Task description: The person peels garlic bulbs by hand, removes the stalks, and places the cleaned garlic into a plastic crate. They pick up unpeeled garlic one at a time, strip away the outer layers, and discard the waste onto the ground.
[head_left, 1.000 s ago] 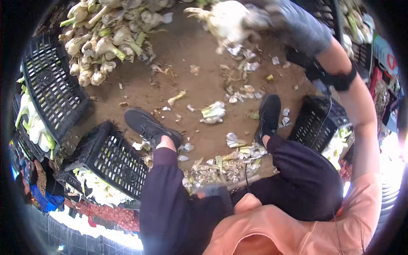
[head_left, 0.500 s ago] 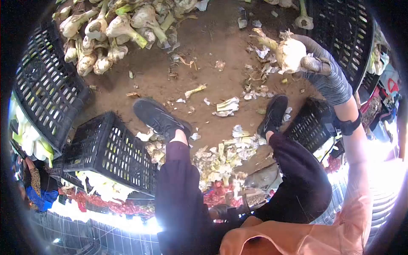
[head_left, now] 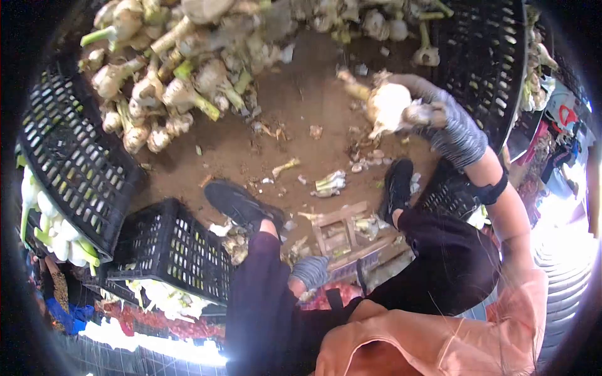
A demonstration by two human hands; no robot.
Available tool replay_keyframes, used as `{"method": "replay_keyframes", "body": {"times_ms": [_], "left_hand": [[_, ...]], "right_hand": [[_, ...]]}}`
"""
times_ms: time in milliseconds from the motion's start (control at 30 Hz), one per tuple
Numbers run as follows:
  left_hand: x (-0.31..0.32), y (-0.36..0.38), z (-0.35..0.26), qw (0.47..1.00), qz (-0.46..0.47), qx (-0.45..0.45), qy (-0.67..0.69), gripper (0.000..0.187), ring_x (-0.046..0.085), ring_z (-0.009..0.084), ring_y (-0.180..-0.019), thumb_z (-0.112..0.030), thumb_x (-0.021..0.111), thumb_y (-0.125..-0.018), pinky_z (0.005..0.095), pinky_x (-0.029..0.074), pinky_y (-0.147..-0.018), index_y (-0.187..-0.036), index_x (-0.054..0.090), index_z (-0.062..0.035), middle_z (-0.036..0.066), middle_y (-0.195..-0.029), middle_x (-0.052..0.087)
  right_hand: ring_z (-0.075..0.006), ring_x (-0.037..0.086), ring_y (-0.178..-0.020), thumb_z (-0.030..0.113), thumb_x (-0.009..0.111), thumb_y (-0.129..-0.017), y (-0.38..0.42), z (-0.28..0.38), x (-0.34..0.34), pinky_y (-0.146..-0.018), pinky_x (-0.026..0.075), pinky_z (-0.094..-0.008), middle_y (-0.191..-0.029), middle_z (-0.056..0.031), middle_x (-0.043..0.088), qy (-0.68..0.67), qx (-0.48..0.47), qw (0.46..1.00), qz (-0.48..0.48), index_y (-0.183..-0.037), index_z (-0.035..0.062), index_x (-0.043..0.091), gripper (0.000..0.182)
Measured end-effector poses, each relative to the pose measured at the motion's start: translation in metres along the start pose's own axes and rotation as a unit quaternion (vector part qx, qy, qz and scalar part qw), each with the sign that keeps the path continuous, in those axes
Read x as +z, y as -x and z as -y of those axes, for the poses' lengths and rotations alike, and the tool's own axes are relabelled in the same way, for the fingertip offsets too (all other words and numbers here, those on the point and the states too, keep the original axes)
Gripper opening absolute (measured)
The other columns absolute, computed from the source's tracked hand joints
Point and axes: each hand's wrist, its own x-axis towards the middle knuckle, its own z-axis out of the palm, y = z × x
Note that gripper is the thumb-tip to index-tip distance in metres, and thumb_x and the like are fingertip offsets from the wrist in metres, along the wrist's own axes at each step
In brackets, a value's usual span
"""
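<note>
My right hand, in a grey striped glove, is closed around a garlic bulb with its stub of stalk pointing up and left. The bulb is held above the dirt floor, in front of my right foot. Low between my legs, my left hand, gloved alike, is at the near left corner of a small slatted wooden frame, like a low stool. Its fingers look closed on that corner, though the grip is partly hidden. Under the frame lie garlic peelings.
A large heap of garlic with stalks lies at the far left. Black plastic crates stand at the left, near left and far right. My shoes rest on the floor among loose peelings and a cut stalk.
The wooden frame has come into view between my legs, with my left hand now beside it. My right hand has moved left and slightly down with the garlic bulb. The view has tilted up.
</note>
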Motion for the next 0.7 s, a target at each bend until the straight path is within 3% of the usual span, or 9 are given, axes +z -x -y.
{"method": "replay_keyframes", "body": {"times_ms": [67,200,333,367,467,567,600,633,700], "left_hand": [[0.057,-0.037,0.071,0.999,-0.035,0.025,0.032,0.028,0.061,0.0292,-0.066,-0.024,0.046,-0.077,0.0383,0.05,-0.058,-0.098,0.052,-0.0061,0.017,-0.072,0.06],[-0.019,-0.054,0.138,0.995,-0.058,-0.076,-0.018,0.029,0.06,0.0278,-0.068,-0.025,0.045,-0.079,0.0373,0.05,-0.058,-0.1,0.051,-0.0064,0.016,-0.076,0.059],[-0.059,-0.053,0.135,0.985,-0.12,-0.113,-0.06,0.03,0.059,0.0264,-0.069,-0.027,0.044,-0.08,0.0362,0.05,-0.058,-0.102,0.049,-0.0068,0.016,-0.08,0.058],[-0.061,-0.045,0.13,0.98,-0.144,-0.123,-0.056,0.03,0.059,0.026,-0.069,-0.028,0.043,-0.081,0.036,0.05,-0.058,-0.102,0.049,-0.0069,0.016,-0.081,0.058],[-0.049,0.028,0.111,0.952,-0.258,-0.166,0.018,0.031,0.059,0.0249,-0.07,-0.029,0.042,-0.082,0.0352,0.05,-0.059,-0.104,0.047,-0.0071,0.016,-0.083,0.057],[-0.023,0.16,0.083,0.841,-0.475,-0.205,0.161,0.032,0.058,0.0239,-0.072,-0.031,0.041,-0.083,0.0344,0.05,-0.059,-0.105,0.046,-0.0074,0.016,-0.086,0.056],[-0.013,0.207,0.066,0.777,-0.561,-0.196,0.208,0.033,0.058,0.0235,-0.072,-0.031,0.041,-0.084,0.0341,0.05,-0.059,-0.105,0.046,-0.0074,0.016,-0.087,0.056],[-0.002,0.25,0.047,0.699,-0.649,-0.165,0.25,0.033,0.058,0.0232,-0.072,-0.032,0.041,-0.084,0.0338,0.05,-0.059,-0.106,0.046,-0.0075,0.016,-0.088,0.055],[0.02,0.314,-0.002,0.538,-0.79,-0.062,0.288,0.034,0.057,0.0225,-0.073,-0.033,0.04,-0.085,0.0333,0.051,-0.059,-0.107,0.045,-0.0077,0.016,-0.09,0.055]], "right_hand": [[-0.0135,0.054,-0.096,0.021,0.062,-0.073,-0.001,0.007,0.001,-0.085,0.043,-0.0269,-0.106,-0.0077,0.057,0.0,-0.007,0.999,0.045,-0.119,0.0035,0.047,0.051],[-0.0158,0.052,-0.101,0.013,0.062,-0.071,0.011,0.015,0.003,-0.088,0.041,-0.0301,-0.107,-0.0091,0.057,0.174,-0.109,0.973,0.105,-0.112,0.0037,0.052,0.043],[-0.0177,0.057,-0.092,0.013,0.063,-0.07,0.071,0.052,0.007,-0.082,0.044,-0.0304,-0.096,-0.0127,0.061,0.241,-0.128,0.959,0.072,-0.11,0.0051,0.053,0.042],[-0.0184,0.057,-0.091,0.014,0.062,-0.07,0.088,0.052,0.005,-0.08,0.045,-0.0306,-0.096,-0.0134,0.061,0.277,-0.188,0.942,0.029,-0.109,0.0053,0.052,0.041],[-0.0194,0.059,-0.086,0.015,0.059,-0.072,0.148,0.062,0.009,-0.076,0.047,-0.0316,-0.092,-0.0138,0.062,0.239,-0.244,0.94,-0.013,-0.109,0.0065,0.052,0.038],[-0.0265,0.061,-0.08,0.027,0.057,-0.076,0.222,0.082,0.044,-0.069,0.049,-0.0339,-0.085,-0.0155,0.062,0.341,-0.259,0.899,-0.09,-0.106,0.0091,0.053,0.035],[-0.029,0.061,-0.078,0.031,0.057,-0.077,0.245,0.083,0.061,-0.068,0.049,-0.0349,-0.083,-0.0161,0.062,0.405,-0.24,0.874,-0.119,-0.106,0.0098,0.053,0.036],[-0.0313,0.061,-0.076,0.04,0.057,-0.077,0.26,0.074,0.072,-0.064,0.049,-0.0362,-0.079,-0.0161,0.061,0.405,-0.311,0.849,-0.136,-0.104,0.0113,0.054,0.039],[-0.031,0.061,-0.078,0.03,0.058,-0.074,0.291,0.069,0.099,-0.066,0.048,-0.037,-0.081,-0.0164,0.061,0.399,-0.299,0.859,-0.12,-0.108,0.0089,0.052,0.04]]}}
